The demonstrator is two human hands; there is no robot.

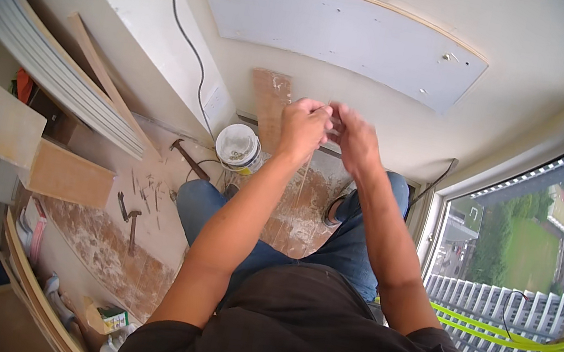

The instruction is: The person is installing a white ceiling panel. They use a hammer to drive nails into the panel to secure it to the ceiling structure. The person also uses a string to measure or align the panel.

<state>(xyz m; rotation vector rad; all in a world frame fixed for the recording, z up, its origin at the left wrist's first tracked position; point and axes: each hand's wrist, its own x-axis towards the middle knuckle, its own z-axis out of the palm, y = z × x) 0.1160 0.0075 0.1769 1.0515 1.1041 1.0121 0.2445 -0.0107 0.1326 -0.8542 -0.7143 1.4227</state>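
Both hands are raised in front of me and meet at the fingertips, below a pale grey board [345, 32] fixed to the wall. My left hand [302, 131] is closed, its thumb and fingers pinched together. My right hand [356, 140] is closed as well, slightly smeared by motion, with its fingertips against those of the left. Anything between the fingers is too small or hidden to make out. Behind my left hand a reddish-brown plank [266, 102] leans on the wall. Several screws or small holes dot the board.
A white bucket [238, 147] stands left of my hands, beside a hammer [188, 158]. Further hand tools [134, 229] lie scattered on the dusty floor. A black cable [181, 26] hangs from the wall socket. Long panels [64, 66] lean at left; a window [512, 239] is at right.
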